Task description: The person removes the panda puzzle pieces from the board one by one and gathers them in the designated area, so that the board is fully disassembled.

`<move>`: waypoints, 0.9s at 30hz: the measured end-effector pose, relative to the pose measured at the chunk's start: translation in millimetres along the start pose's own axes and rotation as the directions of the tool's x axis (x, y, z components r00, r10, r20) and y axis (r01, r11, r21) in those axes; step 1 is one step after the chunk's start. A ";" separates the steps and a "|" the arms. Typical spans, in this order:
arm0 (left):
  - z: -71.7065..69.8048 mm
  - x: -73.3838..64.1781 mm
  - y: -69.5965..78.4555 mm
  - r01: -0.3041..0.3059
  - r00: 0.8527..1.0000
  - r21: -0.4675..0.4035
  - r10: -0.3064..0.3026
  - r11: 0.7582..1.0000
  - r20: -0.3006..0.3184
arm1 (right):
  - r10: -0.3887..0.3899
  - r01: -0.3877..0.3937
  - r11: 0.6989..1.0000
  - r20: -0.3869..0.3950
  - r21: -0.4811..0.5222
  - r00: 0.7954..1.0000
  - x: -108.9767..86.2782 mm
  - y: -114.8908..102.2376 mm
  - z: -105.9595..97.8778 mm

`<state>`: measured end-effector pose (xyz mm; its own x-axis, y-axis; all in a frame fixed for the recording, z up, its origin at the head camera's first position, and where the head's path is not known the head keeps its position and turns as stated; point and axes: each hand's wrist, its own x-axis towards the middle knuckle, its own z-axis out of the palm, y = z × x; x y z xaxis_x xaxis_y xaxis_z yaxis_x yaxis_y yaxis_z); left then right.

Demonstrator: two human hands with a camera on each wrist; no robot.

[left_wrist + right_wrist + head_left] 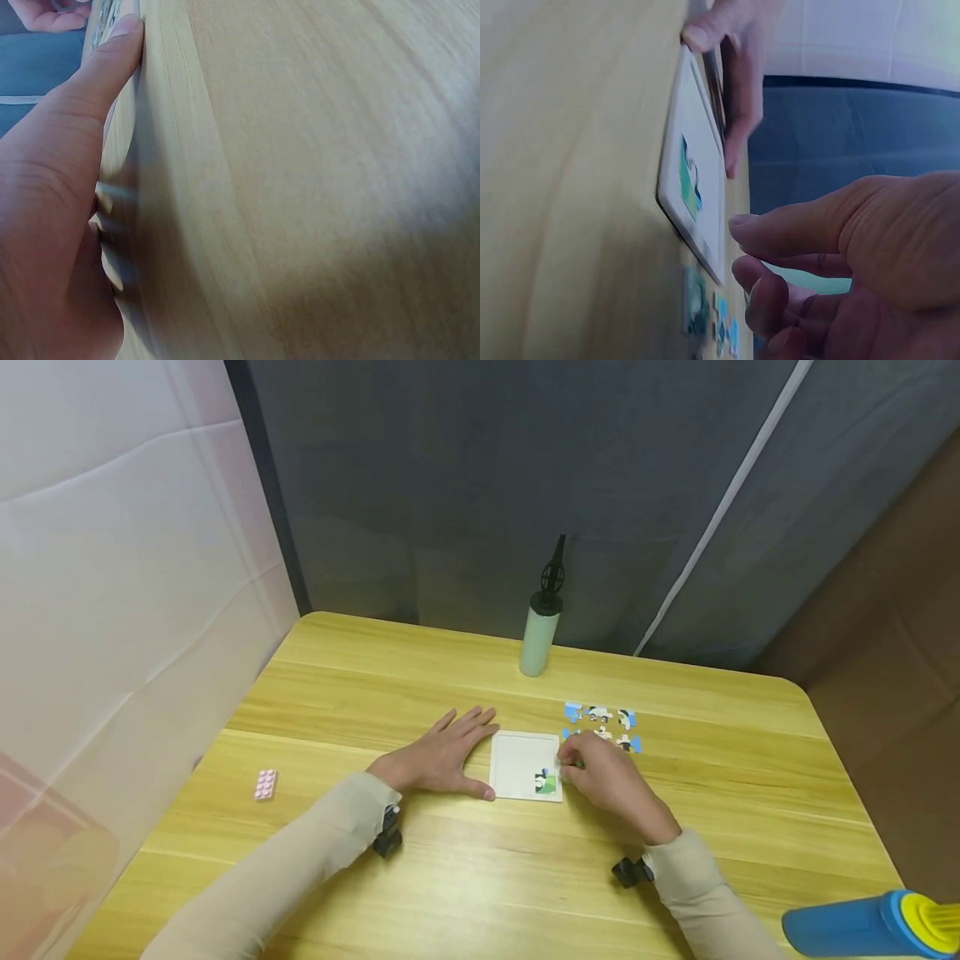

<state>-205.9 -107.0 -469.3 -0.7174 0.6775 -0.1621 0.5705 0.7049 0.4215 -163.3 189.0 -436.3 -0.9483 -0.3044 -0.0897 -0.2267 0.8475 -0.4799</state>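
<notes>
A shallow white square puzzle tray [517, 760] lies on the table. In its lower right corner sits a panda jigsaw part [546, 782] in green, black and white. My left hand [442, 756] rests spread at the tray's left side, its thumb [112, 52] at the near left corner. Over the tray's right edge hovers my right hand [603, 772], fingers bent. In the right wrist view a gap shows between its thumb and forefinger, with nothing visible in it. A blurred green puzzle piece [695, 300] lies beside the tray, partly hidden by that hand in the head view.
Several loose blue, white and black puzzle pieces [598, 713] lie beyond my right hand. A pale green hand pump with black nozzle [538, 639] stands farther back. A pink toy brick [266, 785] is on the left. At the front right lies a blue cylinder with a yellow end [847, 927].
</notes>
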 end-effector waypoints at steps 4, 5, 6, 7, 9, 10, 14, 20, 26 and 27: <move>0.6 0.6 -0.1 0.001 1.000 0.003 -0.001 1.000 0.001 | -0.012 0.013 1.000 0.026 -0.011 1.000 1.4 -7.0 7.4; 0.8 0.7 -0.2 0.002 1.000 0.002 -0.002 1.000 0.001 | -0.017 0.018 1.000 0.034 -0.012 0.999 1.5 -8.5 8.8; 1.0 0.7 -0.4 0.003 1.000 0.003 -0.003 1.000 0.002 | -0.022 0.023 1.000 0.043 -0.013 0.999 1.3 -9.9 10.0; 1.3 0.7 -0.6 0.003 1.000 0.002 -0.003 1.000 0.000 | -0.023 0.024 1.000 0.050 -0.012 0.998 1.1 -11.5 10.8; 1.7 0.6 -1.2 0.001 1.000 0.001 -0.001 1.000 -0.002 | -0.029 0.031 0.999 0.067 -0.018 0.997 0.1 -13.7 12.5; 1.8 0.6 -1.4 0.001 1.000 0.003 -0.001 1.000 -0.003 | -0.031 0.033 0.999 0.076 -0.024 0.997 -0.5 -15.0 13.0; 1.7 0.5 -1.3 -0.002 1.000 0.004 0.002 1.000 -0.005 | -0.043 0.051 0.996 0.111 -0.071 0.993 -2.4 -19.3 14.3; 0.7 0.3 -0.1 -0.003 1.000 0.002 0.003 1.000 -0.003 | -0.043 0.060 0.992 0.149 -0.111 0.988 1.4 -23.7 13.6; 0.6 0.0 -0.1 0.000 1.000 -0.001 0.000 1.000 -0.005 | -0.031 0.050 0.995 0.197 -0.090 0.980 9.9 -24.9 10.5; 0.8 0.1 -0.3 -0.001 1.000 -0.004 0.001 1.000 -0.007 | -0.030 0.047 0.996 0.203 -0.082 0.979 10.5 -25.1 9.7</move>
<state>-205.8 -107.0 -470.2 -0.7196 0.6767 -0.1558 0.5695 0.7035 0.4252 -165.4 160.3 -433.7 -0.8763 -0.4114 -0.2509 -0.2886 0.8651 -0.4103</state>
